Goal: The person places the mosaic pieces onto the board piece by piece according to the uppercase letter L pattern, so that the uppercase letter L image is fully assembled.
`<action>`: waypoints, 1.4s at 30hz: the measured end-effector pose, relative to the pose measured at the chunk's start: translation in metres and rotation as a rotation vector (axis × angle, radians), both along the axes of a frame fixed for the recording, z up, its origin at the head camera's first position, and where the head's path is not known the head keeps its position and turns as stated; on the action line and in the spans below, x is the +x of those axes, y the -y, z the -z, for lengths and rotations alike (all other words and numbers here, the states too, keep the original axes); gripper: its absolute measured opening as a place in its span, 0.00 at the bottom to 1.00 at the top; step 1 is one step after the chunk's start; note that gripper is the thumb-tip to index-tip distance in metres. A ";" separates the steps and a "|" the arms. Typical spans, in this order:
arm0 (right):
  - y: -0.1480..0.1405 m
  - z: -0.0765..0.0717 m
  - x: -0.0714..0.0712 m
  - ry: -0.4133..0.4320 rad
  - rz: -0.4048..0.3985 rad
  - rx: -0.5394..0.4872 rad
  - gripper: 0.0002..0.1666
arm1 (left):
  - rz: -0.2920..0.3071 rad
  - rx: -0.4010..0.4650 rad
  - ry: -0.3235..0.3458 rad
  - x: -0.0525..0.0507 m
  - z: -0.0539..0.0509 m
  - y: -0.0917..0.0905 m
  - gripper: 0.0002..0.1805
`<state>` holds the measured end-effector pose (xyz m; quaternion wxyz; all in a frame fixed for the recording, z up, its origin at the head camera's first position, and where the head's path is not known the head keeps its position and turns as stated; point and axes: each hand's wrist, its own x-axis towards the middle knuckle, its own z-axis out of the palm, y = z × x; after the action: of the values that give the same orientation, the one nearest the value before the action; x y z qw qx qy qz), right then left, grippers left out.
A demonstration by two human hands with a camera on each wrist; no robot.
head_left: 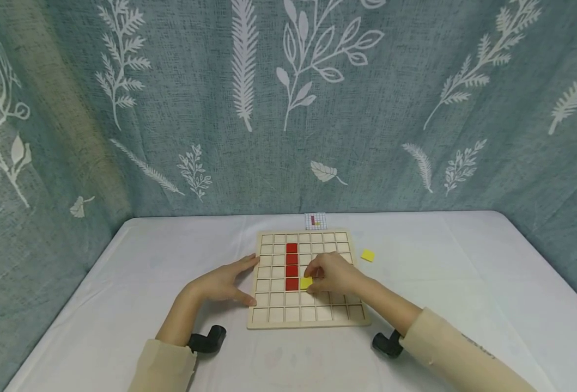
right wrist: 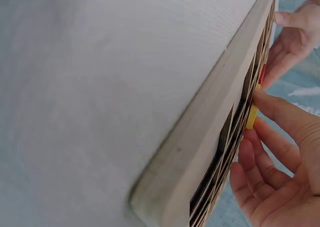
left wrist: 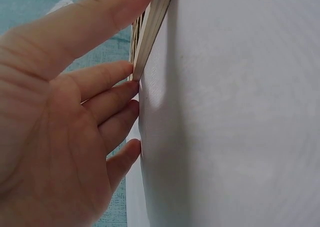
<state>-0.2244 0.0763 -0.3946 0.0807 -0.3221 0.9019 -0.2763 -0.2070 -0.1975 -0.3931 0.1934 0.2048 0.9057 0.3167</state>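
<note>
A square wooden grid board [head_left: 308,326] lies on the table. Several red square tiles [head_left: 292,270] fill a straight column of cells left of its middle. My right hand [head_left: 334,274] pinches a yellow square tile [head_left: 305,283] between thumb and fingers, at the cell just right of the lowest red tile. In the right wrist view that yellow tile [right wrist: 252,114] looks slightly tilted at the grid; whether it is fully seated, I cannot tell. Spread along the board's left edge, my left hand [head_left: 222,280] touches the rim with extended thumb and fingers.
Another yellow tile [head_left: 368,255] lies on the white tablecloth [head_left: 440,283], right of the board. Behind the board is a small card [head_left: 315,221] printed with a grid and coloured cells. A leaf-patterned curtain [head_left: 268,163] hangs at the back and sides.
</note>
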 end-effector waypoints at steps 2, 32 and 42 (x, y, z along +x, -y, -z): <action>0.000 0.000 0.000 0.006 0.006 -0.001 0.12 | 0.000 -0.002 -0.001 0.000 -0.001 0.000 0.53; -0.049 -0.009 0.002 0.292 -0.013 -0.172 0.19 | -0.009 0.011 -0.020 0.001 0.001 0.000 0.52; -0.090 -0.007 0.004 0.229 0.102 -0.182 0.20 | -0.022 0.002 -0.014 0.000 0.002 0.000 0.52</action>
<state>-0.2207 0.1659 -0.3880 0.1395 -0.2481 0.8732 -0.3956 -0.2067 -0.1978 -0.3948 0.1833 0.1975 0.9089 0.3184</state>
